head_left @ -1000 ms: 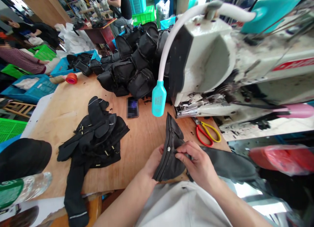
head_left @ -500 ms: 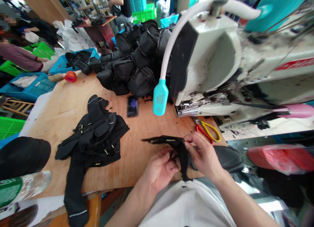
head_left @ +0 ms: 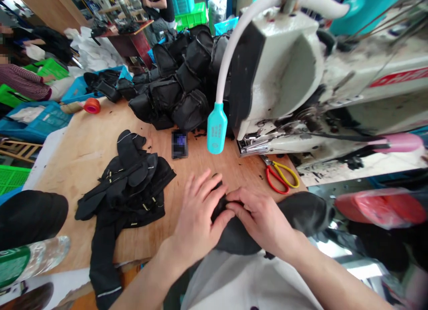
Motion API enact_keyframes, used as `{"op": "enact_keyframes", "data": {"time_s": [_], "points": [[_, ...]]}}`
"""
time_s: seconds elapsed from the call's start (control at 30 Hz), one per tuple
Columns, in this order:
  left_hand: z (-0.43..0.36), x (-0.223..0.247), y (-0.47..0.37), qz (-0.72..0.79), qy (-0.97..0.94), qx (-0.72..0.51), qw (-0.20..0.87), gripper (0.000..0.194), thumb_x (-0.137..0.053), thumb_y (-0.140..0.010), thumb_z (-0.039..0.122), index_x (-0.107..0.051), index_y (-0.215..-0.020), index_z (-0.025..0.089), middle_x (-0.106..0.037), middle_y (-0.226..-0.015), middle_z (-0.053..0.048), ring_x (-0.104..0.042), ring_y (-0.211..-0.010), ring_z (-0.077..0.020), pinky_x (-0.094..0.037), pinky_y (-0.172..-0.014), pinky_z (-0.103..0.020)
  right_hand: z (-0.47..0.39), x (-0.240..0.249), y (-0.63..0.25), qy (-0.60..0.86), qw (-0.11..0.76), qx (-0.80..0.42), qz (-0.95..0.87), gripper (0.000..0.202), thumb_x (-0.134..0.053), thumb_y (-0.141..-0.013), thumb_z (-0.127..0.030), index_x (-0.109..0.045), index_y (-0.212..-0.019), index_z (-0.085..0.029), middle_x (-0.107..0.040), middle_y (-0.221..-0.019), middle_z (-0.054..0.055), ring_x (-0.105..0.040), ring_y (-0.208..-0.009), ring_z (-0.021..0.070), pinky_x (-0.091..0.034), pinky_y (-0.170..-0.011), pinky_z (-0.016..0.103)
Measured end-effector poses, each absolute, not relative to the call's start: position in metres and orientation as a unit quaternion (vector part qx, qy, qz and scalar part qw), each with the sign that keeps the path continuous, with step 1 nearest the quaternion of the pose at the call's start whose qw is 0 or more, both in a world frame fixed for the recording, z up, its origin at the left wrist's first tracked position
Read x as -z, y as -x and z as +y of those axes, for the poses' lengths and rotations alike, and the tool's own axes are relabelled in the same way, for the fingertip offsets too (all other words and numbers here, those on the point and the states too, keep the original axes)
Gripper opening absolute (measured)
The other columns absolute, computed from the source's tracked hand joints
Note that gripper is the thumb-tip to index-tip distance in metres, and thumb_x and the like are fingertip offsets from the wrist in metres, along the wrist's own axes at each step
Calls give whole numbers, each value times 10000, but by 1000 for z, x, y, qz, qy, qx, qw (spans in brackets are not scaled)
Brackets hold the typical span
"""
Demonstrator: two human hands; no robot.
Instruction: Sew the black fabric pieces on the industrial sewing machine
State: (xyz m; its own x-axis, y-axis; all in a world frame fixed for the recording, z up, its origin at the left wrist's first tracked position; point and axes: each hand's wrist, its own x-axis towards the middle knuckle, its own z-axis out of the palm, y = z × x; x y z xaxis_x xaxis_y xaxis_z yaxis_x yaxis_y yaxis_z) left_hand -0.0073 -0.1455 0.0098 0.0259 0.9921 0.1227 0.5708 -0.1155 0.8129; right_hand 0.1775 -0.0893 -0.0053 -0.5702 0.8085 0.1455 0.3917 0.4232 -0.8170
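A black fabric piece (head_left: 238,238) lies at the table's front edge, against my lap. My left hand (head_left: 200,212) rests over its left part with the fingers stretched out and spread, the thumb apart from them. From the right, my right hand (head_left: 262,216) pinches the fabric between thumb and forefinger, close to my left fingertips. Part of the fabric is hidden beneath both hands. To the left lies a heap of black fabric pieces (head_left: 130,185) with small pale marks, one long strip hanging over the edge.
A sewing machine (head_left: 281,73) with a teal-headed lamp (head_left: 216,129) stands at right. Scissors (head_left: 281,174) with red and yellow handles lie below it. Black bags (head_left: 180,87) are piled behind a phone (head_left: 179,144). A bottle (head_left: 40,256) and black cap (head_left: 31,218) sit at left.
The black fabric piece, held up and folded before, now lies lower and spread out. My left hand has turned palm down over it with fingers spread. My right hand has shifted slightly down and left.
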Motion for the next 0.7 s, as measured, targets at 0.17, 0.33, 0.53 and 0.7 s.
{"op": "enact_keyframes", "data": {"time_s": [0.17, 0.33, 0.53, 0.7], "points": [[-106, -16, 30, 500, -732, -287, 363, 109, -641, -939, 308, -715, -906, 236, -741, -966, -48, -637, -1088, -238, -384, -1111, -438, -84, 5, -199, 399, 240, -443, -766, 126, -643, -939, -283, -634, -1045, -215, -720, -898, 34, -685, -812, 174, -541, -734, 276], [-89, -8, 42, 502, -731, -260, 383, 173, -586, -956, 331, -708, -904, 219, -719, -970, -67, -631, -991, -222, -467, -948, -375, -81, 18, -230, 386, 177, -461, -780, 235, -505, -1018, -319, -716, -998, -217, -733, -926, 61, -685, -846, 177, -534, -747, 276], [-71, 0, 44, 505, -727, -226, 407, 189, -544, -955, 341, -680, -908, 219, -706, -946, -48, -634, -920, -205, -478, -870, -335, -73, 15, -244, 417, 144, -495, -748, 250, -524, -1003, -356, -726, -957, -215, -734, -841, 26, -659, -735, 159, -509, -656, 251], [-68, -1, 40, 503, -728, -224, 408, 177, -547, -962, 324, -680, -920, 214, -703, -972, -44, -632, -937, -201, -469, -876, -325, -70, 4, -229, 452, 175, -467, -740, 206, -588, -964, -333, -701, -1092, -216, -744, -923, 28, -683, -791, 159, -510, -668, 242]]}}
